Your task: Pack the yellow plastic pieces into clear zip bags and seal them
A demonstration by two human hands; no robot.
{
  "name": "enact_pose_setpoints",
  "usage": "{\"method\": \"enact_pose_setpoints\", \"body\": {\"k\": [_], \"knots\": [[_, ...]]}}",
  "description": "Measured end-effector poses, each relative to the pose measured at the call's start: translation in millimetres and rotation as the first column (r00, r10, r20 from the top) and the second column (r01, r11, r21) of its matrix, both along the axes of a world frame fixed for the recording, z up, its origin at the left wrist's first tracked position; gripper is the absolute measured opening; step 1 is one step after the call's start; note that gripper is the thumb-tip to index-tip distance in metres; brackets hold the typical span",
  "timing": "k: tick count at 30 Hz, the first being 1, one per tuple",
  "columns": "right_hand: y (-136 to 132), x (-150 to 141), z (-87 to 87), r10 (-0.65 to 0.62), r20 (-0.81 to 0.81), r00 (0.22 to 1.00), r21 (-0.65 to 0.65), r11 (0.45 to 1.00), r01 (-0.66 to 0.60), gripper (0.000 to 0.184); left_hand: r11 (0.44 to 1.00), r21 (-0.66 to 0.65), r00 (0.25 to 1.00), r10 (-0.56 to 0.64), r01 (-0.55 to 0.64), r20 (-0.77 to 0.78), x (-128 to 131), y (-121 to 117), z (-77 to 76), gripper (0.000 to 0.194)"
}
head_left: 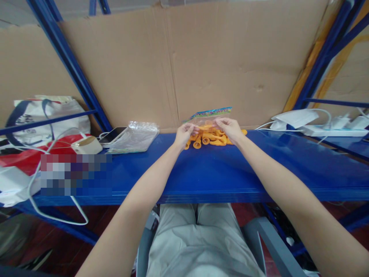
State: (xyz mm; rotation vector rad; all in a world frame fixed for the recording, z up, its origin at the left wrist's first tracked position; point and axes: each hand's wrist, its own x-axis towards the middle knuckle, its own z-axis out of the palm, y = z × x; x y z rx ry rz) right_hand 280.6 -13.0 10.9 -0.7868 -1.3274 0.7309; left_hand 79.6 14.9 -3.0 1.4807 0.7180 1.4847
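Both of my hands pinch a clear plastic bag with a colourful blue-green printed strip along its top edge. My left hand has its fingertips closed on the bag's left side. On the opposite side, my right hand grips it between thumb and fingers. Below and partly behind the bag lies a heap of small orange pieces with round, ring-like open ends; their exact kind is unclear. Some orange shows through the film, and I cannot tell whether any pieces are inside.
The blue shelf top has cardboard behind it. To the left are a stack of clear bags, a phone, a white charger and cables. A power strip lies at right.
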Motion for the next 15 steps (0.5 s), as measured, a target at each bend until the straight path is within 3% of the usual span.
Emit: {"method": "enact_pose_setpoints", "body": {"k": [4, 8, 12, 15], "knots": [[3.6, -0.4, -2.8, 0.001, -0.045, 0.999, 0.006, 1.000, -0.001, 0.031, 0.999, -0.029, 0.996, -0.045, 0.043, -0.077, -3.7, -1.0, -3.0, 0.033], [2.4, -0.7, -1.8, 0.052, -0.047, 0.998, 0.019, 0.999, -0.051, 0.037, 0.992, -0.126, 0.989, -0.018, 0.000, -0.148, -2.6, -1.6, -3.9, 0.032], [-1.0, -2.8, 1.4, 0.025, 0.001, 1.000, 0.037, 0.999, -0.025, 0.036, 0.994, -0.072, 0.992, 0.071, -0.079, -0.108, 1.0, 0.8, -1.4, 0.017], [-4.6, -4.5, 4.8, 0.013, 0.009, 1.000, 0.056, 0.998, -0.013, 0.033, 0.995, -0.008, 0.992, 0.101, -0.102, -0.076, 2.9, 1.5, 1.2, 0.016]]}}
